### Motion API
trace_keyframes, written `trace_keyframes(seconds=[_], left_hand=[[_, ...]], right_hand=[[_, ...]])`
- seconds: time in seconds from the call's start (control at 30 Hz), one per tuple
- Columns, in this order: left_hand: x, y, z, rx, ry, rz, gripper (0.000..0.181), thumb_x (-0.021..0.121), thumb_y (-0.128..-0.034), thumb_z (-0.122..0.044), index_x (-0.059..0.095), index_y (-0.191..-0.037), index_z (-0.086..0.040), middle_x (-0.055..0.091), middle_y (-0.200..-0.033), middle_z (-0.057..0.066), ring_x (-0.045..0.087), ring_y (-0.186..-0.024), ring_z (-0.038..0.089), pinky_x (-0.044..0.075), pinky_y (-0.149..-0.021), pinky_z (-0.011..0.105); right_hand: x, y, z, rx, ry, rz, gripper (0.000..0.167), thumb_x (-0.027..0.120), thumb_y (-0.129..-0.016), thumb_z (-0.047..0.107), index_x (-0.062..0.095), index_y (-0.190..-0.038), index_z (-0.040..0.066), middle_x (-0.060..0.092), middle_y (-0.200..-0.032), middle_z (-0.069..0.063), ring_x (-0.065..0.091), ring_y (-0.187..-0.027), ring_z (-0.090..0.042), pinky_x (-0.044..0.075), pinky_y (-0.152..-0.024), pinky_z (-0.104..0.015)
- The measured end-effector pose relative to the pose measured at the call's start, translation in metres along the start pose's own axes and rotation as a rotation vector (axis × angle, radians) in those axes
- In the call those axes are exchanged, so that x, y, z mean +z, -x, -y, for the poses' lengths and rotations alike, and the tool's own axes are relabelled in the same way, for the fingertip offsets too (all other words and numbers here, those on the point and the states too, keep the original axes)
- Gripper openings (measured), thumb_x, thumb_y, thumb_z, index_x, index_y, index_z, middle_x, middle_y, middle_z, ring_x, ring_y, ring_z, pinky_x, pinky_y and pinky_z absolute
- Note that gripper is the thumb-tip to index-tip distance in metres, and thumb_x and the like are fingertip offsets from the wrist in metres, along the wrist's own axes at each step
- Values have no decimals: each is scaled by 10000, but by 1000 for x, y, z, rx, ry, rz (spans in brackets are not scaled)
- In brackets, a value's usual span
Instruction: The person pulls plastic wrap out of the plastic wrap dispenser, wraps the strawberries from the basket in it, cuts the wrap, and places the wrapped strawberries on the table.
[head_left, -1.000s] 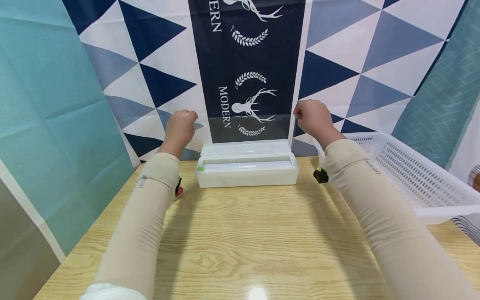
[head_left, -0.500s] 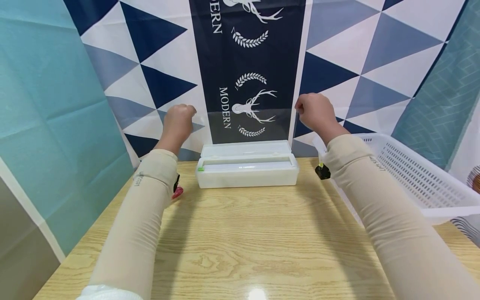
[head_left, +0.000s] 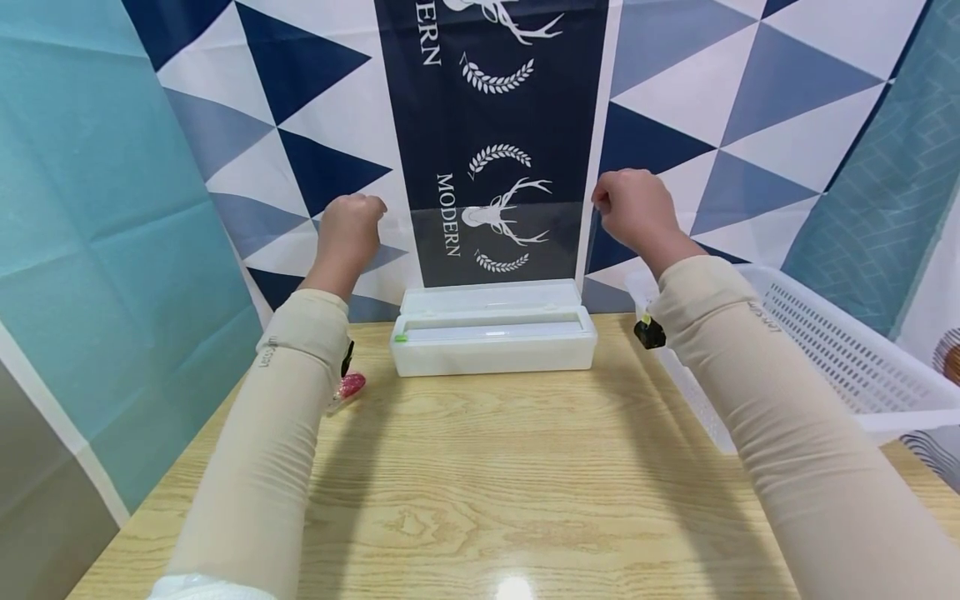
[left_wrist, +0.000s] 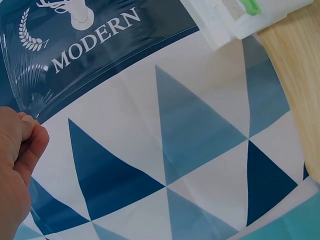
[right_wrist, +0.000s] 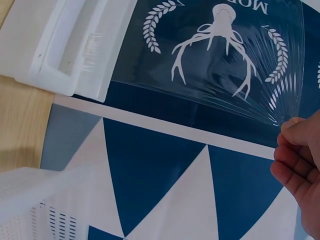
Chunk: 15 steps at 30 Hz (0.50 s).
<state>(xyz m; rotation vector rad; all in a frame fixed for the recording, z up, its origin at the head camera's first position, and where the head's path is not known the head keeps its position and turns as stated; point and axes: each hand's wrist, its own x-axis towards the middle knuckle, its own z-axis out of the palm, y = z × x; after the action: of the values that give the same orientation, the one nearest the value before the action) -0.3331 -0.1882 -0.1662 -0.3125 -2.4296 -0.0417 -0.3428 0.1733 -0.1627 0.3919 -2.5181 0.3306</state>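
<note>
A white cling film dispenser box [head_left: 492,357] stands against the back cloth with its lid tilted back and a green piece [head_left: 401,338] at its left end. Clear cling film [right_wrist: 272,102] stretches up from it, hard to make out in the head view. My left hand [head_left: 348,235] pinches one corner of the film, which gathers into creases at the fingertips in the left wrist view. The opposite corner is pinched by my right hand [head_left: 637,208], where creases fan out from thumb and finger. Both hands are raised well above the box, wide apart.
A white perforated basket [head_left: 817,333] stands on the right, partly behind the right sleeve. Beside the left forearm lies a small red item [head_left: 351,385], partly hidden. Patterned cloth [head_left: 660,133] hangs behind the wooden table [head_left: 480,467].
Both hands have risen and drifted slightly apart, still pinching the film. The dispenser box has stayed in place. More of the red item shows beside the left sleeve.
</note>
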Motion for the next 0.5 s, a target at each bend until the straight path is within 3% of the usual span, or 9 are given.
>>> trace_keyframes(seconds=[0.5], left_hand=[[-17, -5, -4, -18, -12, -35, 306, 543, -901, 142, 688, -1139, 14, 684, -1113, 181, 638, -1052, 313, 497, -946, 359]], right_hand=[[-16, -3, 5, -17, 29, -36, 250, 466, -917, -31, 673, -1055, -59, 652, -1065, -244, 577, -942, -396, 495, -891, -519]])
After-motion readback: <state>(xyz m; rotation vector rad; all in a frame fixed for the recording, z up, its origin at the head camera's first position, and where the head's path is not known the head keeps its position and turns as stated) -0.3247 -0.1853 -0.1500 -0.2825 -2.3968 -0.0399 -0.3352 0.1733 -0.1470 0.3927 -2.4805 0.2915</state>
